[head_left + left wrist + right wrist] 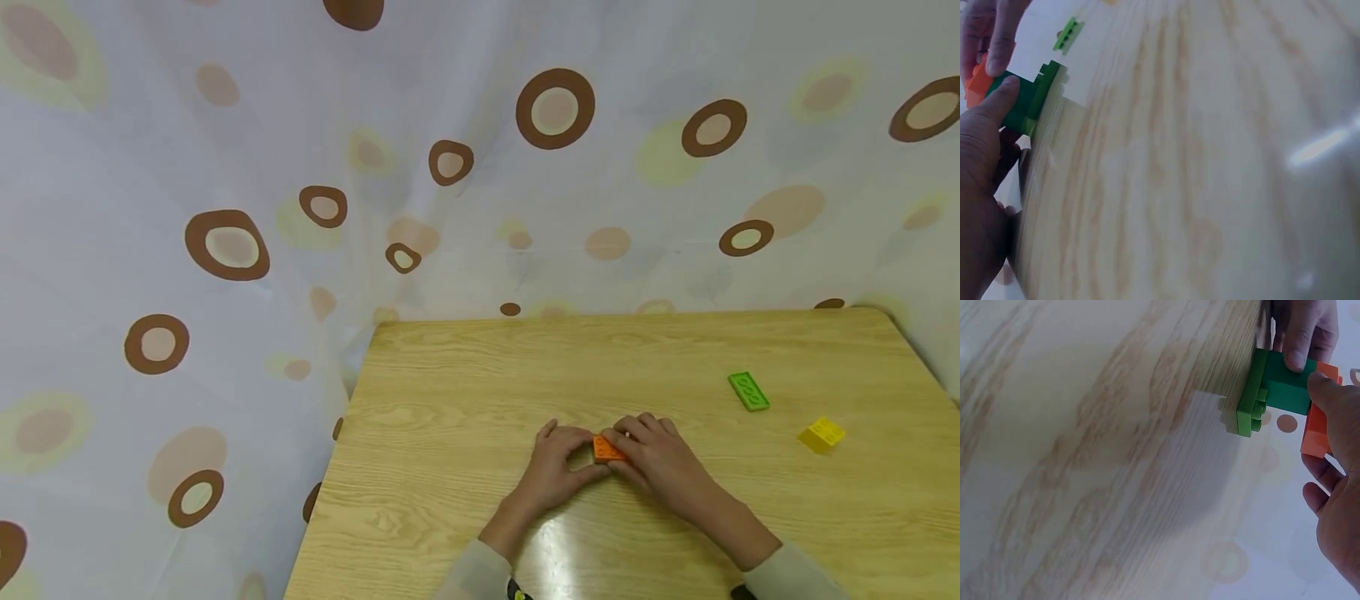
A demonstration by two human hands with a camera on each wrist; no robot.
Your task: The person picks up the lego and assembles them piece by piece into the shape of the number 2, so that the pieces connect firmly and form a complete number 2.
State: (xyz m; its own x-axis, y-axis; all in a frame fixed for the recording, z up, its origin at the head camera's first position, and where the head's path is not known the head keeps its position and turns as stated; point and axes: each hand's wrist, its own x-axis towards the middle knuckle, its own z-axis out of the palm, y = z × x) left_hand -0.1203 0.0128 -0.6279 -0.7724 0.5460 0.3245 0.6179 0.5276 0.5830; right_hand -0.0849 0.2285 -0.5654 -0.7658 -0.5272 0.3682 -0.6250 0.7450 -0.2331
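Observation:
In the right wrist view, a stack of toy bricks stands on the table: a light green base piece (1245, 415), a dark green block (1285, 394) on it, and an orange brick (1314, 440) on top. My left hand (555, 471) holds the dark green block from the left, thumb on its near face and fingers mostly hidden behind. From the right, my right hand (667, 467) grips the orange brick between thumb and fingers. Only the orange top shows between both hands in the head view.
Farther back on the right of the wooden table (450, 367) lies a flat green brick (749, 392). A yellow brick (822, 434) sits nearer, to its right. A patterned curtain (480, 208) hangs behind the table and along its left side.

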